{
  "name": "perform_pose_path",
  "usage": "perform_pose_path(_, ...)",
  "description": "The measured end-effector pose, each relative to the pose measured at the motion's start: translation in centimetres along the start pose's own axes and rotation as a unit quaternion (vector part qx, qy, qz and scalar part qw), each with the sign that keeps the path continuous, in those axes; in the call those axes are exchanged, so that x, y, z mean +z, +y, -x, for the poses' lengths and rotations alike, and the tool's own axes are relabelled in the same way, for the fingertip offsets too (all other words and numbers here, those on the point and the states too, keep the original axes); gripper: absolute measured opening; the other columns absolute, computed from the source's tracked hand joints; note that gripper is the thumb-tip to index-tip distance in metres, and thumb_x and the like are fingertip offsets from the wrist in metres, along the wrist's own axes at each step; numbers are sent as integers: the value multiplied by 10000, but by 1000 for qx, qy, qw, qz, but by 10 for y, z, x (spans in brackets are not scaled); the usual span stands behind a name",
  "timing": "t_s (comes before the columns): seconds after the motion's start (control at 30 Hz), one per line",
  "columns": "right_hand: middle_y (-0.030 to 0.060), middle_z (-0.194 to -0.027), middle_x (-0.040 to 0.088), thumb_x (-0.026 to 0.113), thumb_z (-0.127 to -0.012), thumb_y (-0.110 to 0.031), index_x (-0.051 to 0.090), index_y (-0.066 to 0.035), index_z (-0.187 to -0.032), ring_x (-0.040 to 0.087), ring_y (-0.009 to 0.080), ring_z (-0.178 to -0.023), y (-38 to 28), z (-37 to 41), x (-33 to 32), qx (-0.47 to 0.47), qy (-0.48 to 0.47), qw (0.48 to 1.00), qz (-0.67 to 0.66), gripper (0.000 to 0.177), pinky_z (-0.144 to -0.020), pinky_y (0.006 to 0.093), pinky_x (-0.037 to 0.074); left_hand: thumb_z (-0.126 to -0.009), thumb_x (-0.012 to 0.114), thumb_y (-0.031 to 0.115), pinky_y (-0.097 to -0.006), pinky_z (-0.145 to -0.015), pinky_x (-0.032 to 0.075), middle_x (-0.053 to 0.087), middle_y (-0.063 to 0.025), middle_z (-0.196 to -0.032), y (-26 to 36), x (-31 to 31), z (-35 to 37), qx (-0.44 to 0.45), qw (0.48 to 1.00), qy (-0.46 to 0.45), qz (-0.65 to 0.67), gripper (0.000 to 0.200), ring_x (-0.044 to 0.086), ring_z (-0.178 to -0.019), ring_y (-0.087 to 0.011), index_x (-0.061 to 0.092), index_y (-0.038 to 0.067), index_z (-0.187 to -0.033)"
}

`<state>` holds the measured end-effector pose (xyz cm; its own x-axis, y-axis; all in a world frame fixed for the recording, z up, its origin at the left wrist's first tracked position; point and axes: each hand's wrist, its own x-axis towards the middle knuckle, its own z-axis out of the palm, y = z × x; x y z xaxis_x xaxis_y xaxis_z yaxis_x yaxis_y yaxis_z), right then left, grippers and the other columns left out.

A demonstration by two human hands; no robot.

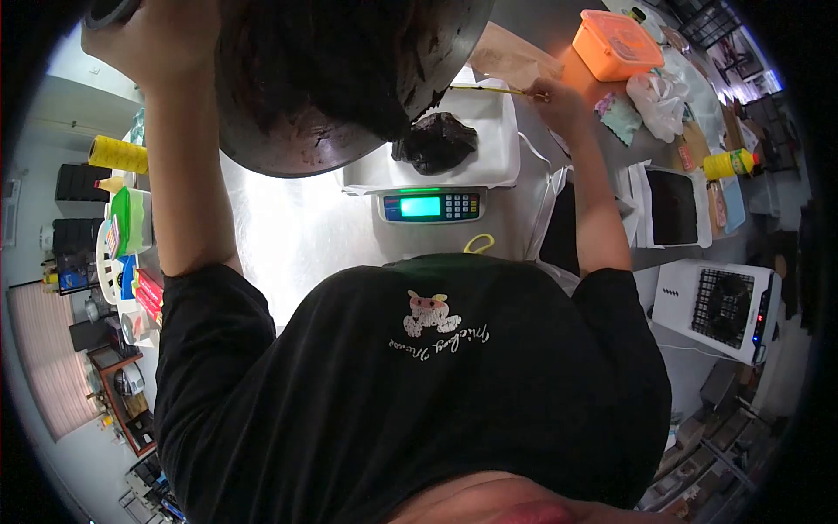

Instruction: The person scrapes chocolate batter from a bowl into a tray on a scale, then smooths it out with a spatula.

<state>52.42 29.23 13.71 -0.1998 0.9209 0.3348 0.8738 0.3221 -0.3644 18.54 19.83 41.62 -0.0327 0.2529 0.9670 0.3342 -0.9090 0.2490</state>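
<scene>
Dark mixture (438, 145) is sitting in a tray (499, 148); your left hand (159, 42) is gripping the bowl (288, 144) partly blocking it, your right hand (556, 106) pinching a stick (489, 89) near a tub (614, 45).

Small food-preparation room or kitchen, by appearance; home or trade use not determinable. Fittings: 1 bare metal worktable (292, 231); 1 digital scale (432, 206) with lit display and keypad, bearing 1 white tray (502, 166); 1 large metal bowl (305, 157) of thick, dark paste (436, 144), some of it in the tray. Stores on the table: 1 orange lidded tub (607, 57), 1 white plastic bag (656, 105), 1 pale-lined tray (643, 210) of dark matter. Surroundings: 1 white fan-grilled appliance (720, 301), 1 pale pink blind (52, 358), 1 wooden shelf unit (113, 375).
</scene>
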Motion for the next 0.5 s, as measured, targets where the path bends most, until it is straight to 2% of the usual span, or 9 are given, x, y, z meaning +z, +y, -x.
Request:
perform_pose_path(0.03, 54, -842, 669, 577, -800, -238, 674, -226, -910, 648, 275, -759, 3, 0, -1, 13, -11, 1000, -5, 147, -666, 396, 516, -728, 487, 11, -237, -470, 344, 442, -13, -574, -3, -2, 1, 0, 1000, 0, 0, 82, 401, -483, -92, 460, 49, -796)
perform_pose_path(0.1, 55, -846, 669, 577, -798, -246, 674, -223, -914, 648, 279, -757, 7, 2, 0, 25, -23, 999, -10, 153, -670, 404, 514, -737, 485, 15, -242, -469, 337, 429, -6, -570, -12, -5, 1, 53, 999, -5, 11, 71, 394, -483, -89, 452, 51, -788)
perform_pose_path(0.2, 62, -842, 669, 571, -800, -244, 673, -219, -921, 650, 277, -763, -6, 5, -10, 37, -7, 999, 6, 160, -674, 411, 513, -744, 476, 10, -244, -467, 332, 420, -2, -572, 2, -2, -1, 29, 999, -15, -37, 75, 383, -482, -84, 453, 49, -805)
perform_pose_path(0.33, 71, -823, 668, 557, -812, -251, 673, -210, -922, 651, 280, -762, -45, 9, -24, 21, 1, 999, -36, 165, -666, 395, 515, -753, 465, 1, -245, -468, 333, 422, -2, -584, -1, -1, 2, 40, 999, 9, -8, 83, 376, -484, -84, 450, 48, -819)
perform_pose_path(0.4, 73, -817, 667, 551, -817, -254, 673, -206, -921, 650, 282, -761, -53, 7, -18, 6, 8, 999, -38, 167, -661, 389, 515, -762, 457, -6, -242, -472, 333, 429, -5, -597, 8, -4, -1, 42, 994, -97, 17, 94, 374, -488, -84, 445, 50, -837)
perform_pose_path(0.5, 69, -814, 668, 567, -811, -243, 674, -196, -913, 652, 273, -759, -41, 7, 19, 11, 4, 996, -92, 155, -661, 374, 516, -767, 457, -4, -238, -469, 334, 422, -1, -588, -19, -11, -2, 76, 995, -47, 34, 94, 376, -488, -83, 443, 51, -843)
